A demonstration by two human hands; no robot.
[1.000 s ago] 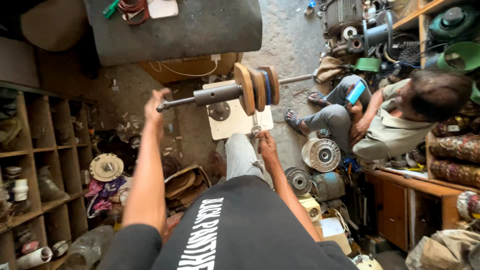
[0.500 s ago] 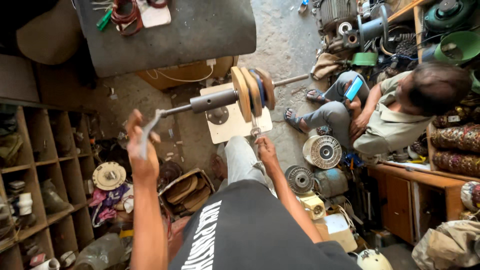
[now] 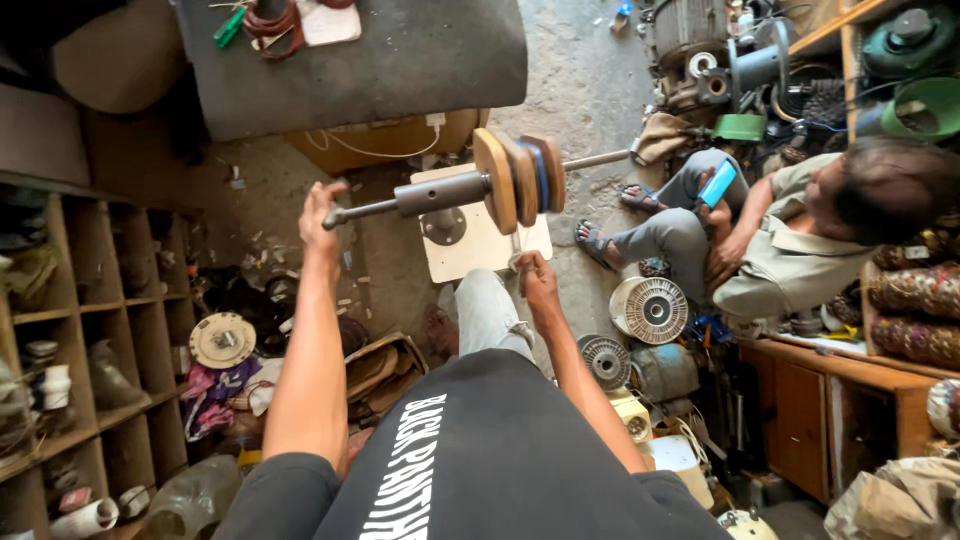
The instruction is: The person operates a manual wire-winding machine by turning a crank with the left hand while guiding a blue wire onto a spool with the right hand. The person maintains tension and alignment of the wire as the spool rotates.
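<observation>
The right hand (image 3: 535, 275) sits clenched under the discs (image 3: 520, 175), though what it grips is hidden. Beyond it, the left hand (image 3: 322, 210) is closed around the thin end of the shaft (image 3: 440, 195), which hangs level above the board (image 3: 480, 245) on the floor. Keeping the shaft steady looks to need both ends supported, since the discs weigh the right side.

Counted one shaft (image 3: 440, 192) with three discs (image 3: 520, 175) on it. Two hands on it: left hand (image 3: 320, 205), right hand (image 3: 535, 275). One seated person (image 3: 800, 240), holding one blue phone (image 3: 717, 184). Two round fan covers (image 3: 648, 310) on the floor. One board (image 3: 470, 245). One shelf unit (image 3: 90, 330). One grey mat (image 3: 400, 60).
</observation>
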